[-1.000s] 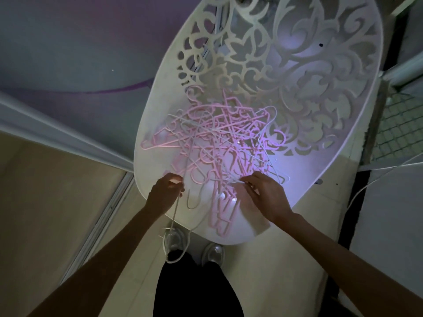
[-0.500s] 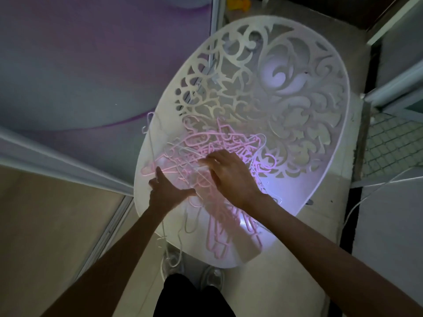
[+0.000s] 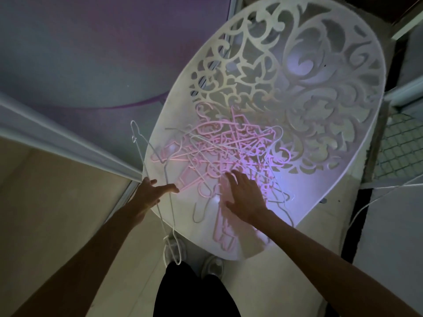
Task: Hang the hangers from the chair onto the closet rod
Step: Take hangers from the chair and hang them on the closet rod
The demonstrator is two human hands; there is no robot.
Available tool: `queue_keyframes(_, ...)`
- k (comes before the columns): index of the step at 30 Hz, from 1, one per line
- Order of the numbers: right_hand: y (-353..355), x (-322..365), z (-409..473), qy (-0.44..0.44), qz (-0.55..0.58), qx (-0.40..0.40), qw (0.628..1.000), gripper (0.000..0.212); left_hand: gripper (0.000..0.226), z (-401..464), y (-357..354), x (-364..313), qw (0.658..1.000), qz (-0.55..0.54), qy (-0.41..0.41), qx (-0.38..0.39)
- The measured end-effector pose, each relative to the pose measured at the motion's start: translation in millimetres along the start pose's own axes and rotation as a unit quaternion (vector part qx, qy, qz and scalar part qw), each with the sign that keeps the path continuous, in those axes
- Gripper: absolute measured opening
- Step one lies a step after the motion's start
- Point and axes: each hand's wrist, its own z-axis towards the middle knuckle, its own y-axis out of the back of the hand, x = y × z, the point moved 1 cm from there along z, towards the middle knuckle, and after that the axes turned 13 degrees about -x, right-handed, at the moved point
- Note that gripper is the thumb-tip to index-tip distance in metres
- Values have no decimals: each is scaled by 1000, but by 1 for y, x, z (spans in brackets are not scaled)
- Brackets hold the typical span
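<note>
Shifted since half a second ago: right hand (image 3: 243,197) drawn back from the middle of the pile to its near edge, fingers spread flat over pink hangers (image 3: 219,154). Left hand (image 3: 152,191), fingers extended, touches a white wire hanger (image 3: 146,154) overhanging the rim; whether it grips it cannot be told. White fretwork chair (image 3: 297,88) holds the tangled hangers on its seat.

chair (image 3: 343,175): white, matt, looks like moulded plastic with cut-out scrollwork. pink hangers (image 3: 219,147): smooth plastic. white hanger (image 3: 146,145), left of frame: thin coated wire. floor (image 3: 57,191): smooth, dull tan.
</note>
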Motion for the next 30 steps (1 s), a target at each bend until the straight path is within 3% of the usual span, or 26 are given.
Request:
queue_keyframes(2, -9, 3, 9, -40, -29, 34, 998, 102, 129, -2, 2, 5, 999, -23, 3, 41)
queue_keyframes(5, -18, -4, 17, -98, -32, 55, 993, 113, 124, -2, 3, 11, 996, -49, 15, 69)
queue_keyframes(7, -19, -7, 21, -106, -37, 44, 993, 102, 123, -1, 4, 14, 996, -54, 20, 67)
queue_keyframes(12, -8, -8, 22, -49, -46, -42, 997, 24, 123, -3, 10, 18, 995, -50, 16, 80)
queue_keyframes(16, -2, -18, 22, -9, -21, -36, 999, 22, 122, -5, 11, 18, 995, -43, 8, 93)
queue_keyframes(22, -3, -34, -1, 59, 1, 101, 993, 29, 115, -7, 5, 22, 994, -56, 12, 98)
queue_keyframes(24, -3, -36, -6, 82, -14, 75, 994, 23, 111, -7, 3, 24, 992, -70, 8, 107)
queue_keyframes(27, 2, -41, -5, 46, 48, -34, 997, 21, 103, -4, 5, 31, 990, -91, 25, 107)
queue_keyframes(30, 14, -45, -3, 15, 79, -123, 989, 22, 64, -7, 6, 34, 983, -108, 33, 147)
